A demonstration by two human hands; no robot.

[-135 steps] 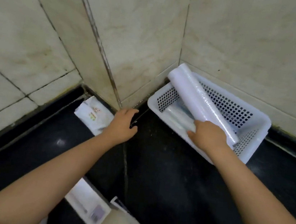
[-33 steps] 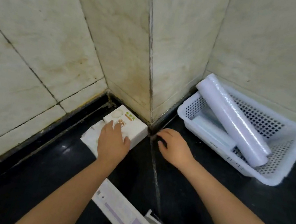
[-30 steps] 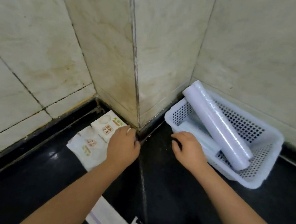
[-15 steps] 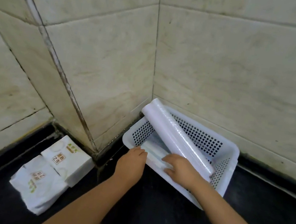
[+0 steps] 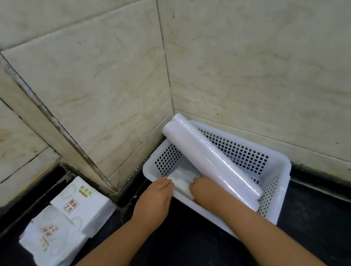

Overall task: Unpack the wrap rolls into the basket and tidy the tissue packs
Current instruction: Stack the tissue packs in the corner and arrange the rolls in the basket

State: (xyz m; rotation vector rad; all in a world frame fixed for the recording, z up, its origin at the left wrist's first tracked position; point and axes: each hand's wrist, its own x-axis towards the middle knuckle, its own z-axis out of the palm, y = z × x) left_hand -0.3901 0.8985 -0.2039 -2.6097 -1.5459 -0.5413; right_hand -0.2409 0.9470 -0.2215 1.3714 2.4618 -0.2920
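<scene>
Hands (image 5: 208, 193) reach into basket (image 5: 281, 169); wrap roll (image 5: 211, 157) lies just beyond.

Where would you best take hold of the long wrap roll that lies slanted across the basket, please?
Grip the wrap roll around its bare middle, coming from above. It rests tilted, its far end propped on the basket rim, so the middle is clear of the right hand.
</scene>
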